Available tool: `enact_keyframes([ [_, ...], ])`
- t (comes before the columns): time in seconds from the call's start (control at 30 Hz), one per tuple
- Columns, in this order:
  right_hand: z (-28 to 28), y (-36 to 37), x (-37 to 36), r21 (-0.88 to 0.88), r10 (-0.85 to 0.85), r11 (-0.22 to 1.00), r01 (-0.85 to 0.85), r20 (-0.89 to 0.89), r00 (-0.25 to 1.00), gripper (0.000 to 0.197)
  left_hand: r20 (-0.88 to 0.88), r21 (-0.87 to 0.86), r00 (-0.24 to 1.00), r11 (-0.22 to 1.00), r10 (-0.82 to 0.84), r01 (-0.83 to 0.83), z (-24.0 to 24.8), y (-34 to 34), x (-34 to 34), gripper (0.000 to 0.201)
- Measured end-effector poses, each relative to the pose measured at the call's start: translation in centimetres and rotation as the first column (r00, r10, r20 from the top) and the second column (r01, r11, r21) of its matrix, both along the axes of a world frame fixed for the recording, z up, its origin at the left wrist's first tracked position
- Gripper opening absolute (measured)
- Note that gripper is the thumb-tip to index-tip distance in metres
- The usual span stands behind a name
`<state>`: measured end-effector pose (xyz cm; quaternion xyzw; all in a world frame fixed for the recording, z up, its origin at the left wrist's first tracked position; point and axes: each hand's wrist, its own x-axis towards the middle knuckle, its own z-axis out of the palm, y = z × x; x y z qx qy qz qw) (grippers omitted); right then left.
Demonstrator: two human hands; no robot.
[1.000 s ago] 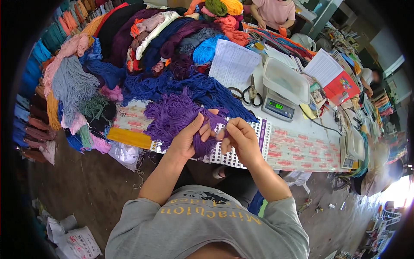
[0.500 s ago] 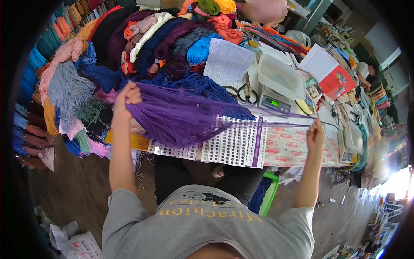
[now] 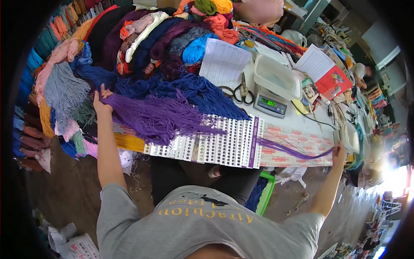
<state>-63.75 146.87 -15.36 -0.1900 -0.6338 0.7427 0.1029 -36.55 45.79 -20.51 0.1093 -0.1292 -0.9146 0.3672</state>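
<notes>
A thick hank of purple yarn (image 3: 148, 116) lies over the near left of the table, its loose ends spread on the punched white cards (image 3: 226, 142). My left hand (image 3: 103, 102) grips the hank's left end, with a finger or two lifted off it. Far to the right, my right hand (image 3: 339, 153) is closed on a thin bundle of purple strands (image 3: 297, 152). These strands sag along the table's front edge, apart from the hank. Dark blue yarn (image 3: 189, 95) lies just behind the purple hank.
Coloured hanks, among them bright blue yarn (image 3: 197, 51), pile up at the back left. Scissors (image 3: 243, 91) lie by a digital scale (image 3: 271, 103) bearing a clear plastic tub (image 3: 278, 77). Printed sheets (image 3: 224, 60) lie behind. A green basket (image 3: 268, 194) stands below the table.
The thin strands have come away from the hank as my right hand moved right and nearer. My left hand shifted left and slightly down, and the hank dropped onto the table.
</notes>
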Motion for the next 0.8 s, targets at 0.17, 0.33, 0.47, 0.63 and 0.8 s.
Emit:
enact_keyframes([
  [0.17, 13.1, -19.3, 1.7, 0.105, 0.53, 0.848, -0.519, -0.16, 0.833, 0.019, -0.209, -0.241, 0.871, 0.886, -0.445, 0.395, 9.7, 15.5, -2.6, 0.046],
  [0.33, 24.1, -25.7, -4.4, 0.282, 0.666, 0.743, -0.607, -0.397, 0.631, 0.03, -0.086, -0.284, 0.832, 0.814, -0.548, 0.507, 9.9, 23.7, -3.4, 0.021],
  [0.47, 30.9, -23.5, -12.4, 0.266, 0.549, 0.832, -0.487, -0.519, 0.655, 0.027, -0.088, -0.24, 0.777, 0.771, -0.623, 0.59, 9.1, 27.0, -3.0, 0.023],
  [0.63, 35.7, -23.6, -14.4, 0.218, 0.349, 0.937, -0.274, -0.646, 0.678, 0.026, -0.127, -0.229, 0.779, 0.783, -0.614, 0.579, 8.6, 27.1, -1.7, 0.026],
  [0.8, 31.3, -25.4, -16.5, 0.809, 0.728, 0.575, -0.118, -0.441, 0.525, 0.031, -0.148, -0.274, 0.751, 0.756, -0.643, 0.594, 9.8, 28.0, -1.1, 0.036],
])
